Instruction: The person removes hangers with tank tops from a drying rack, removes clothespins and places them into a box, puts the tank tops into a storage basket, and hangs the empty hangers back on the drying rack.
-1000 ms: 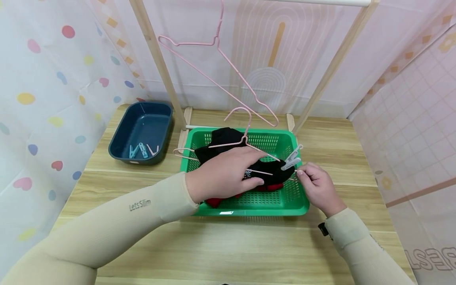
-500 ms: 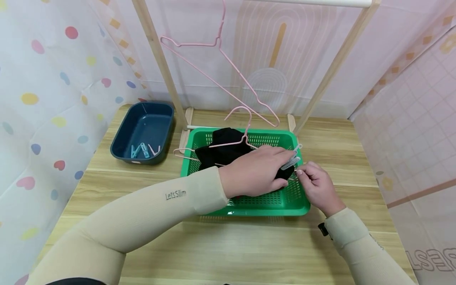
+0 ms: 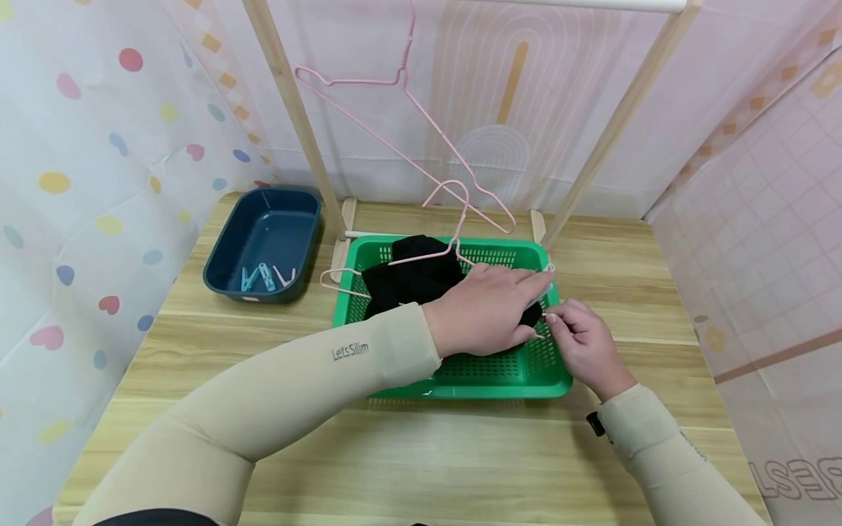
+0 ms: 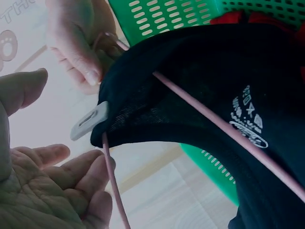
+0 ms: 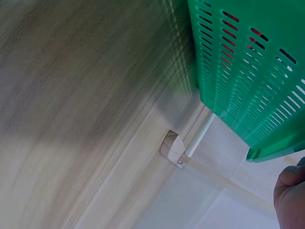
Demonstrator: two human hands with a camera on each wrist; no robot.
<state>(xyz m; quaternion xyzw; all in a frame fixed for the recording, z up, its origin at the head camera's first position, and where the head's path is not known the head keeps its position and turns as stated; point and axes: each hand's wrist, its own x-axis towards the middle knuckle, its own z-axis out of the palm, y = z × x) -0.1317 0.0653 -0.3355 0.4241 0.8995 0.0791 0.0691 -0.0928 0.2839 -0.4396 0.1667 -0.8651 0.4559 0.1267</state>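
Note:
A black garment [image 3: 421, 281] with white print lies across the green basket [image 3: 473, 391], a pink hanger [image 3: 421, 258] running through it. At its right-hand end a pale grey clothespin [image 4: 90, 120] is clipped to the cloth. My left hand [image 3: 483, 310] is over that end with fingers extended. In the left wrist view its palm and fingers sit beside the clothespin, fingertips right at the hanger wire. My right hand [image 3: 585, 347] pinches the hanger's end just past the basket's right rim. Only a bit of that hand shows in the right wrist view.
Another pink hanger [image 3: 368, 82] hangs behind, between the wooden rack posts [image 3: 289, 95]. A dark blue basin [image 3: 279, 237] at the left holds several clothespins [image 3: 266, 277]. Red cloth [image 4: 257, 18] lies in the basket under the black garment. Printed curtains enclose the table.
My left hand has slid right along the garment to its clipped end, now covering most of the clothespin. The hanger's hook has risen slightly and shifted right. My right hand has kept its place.

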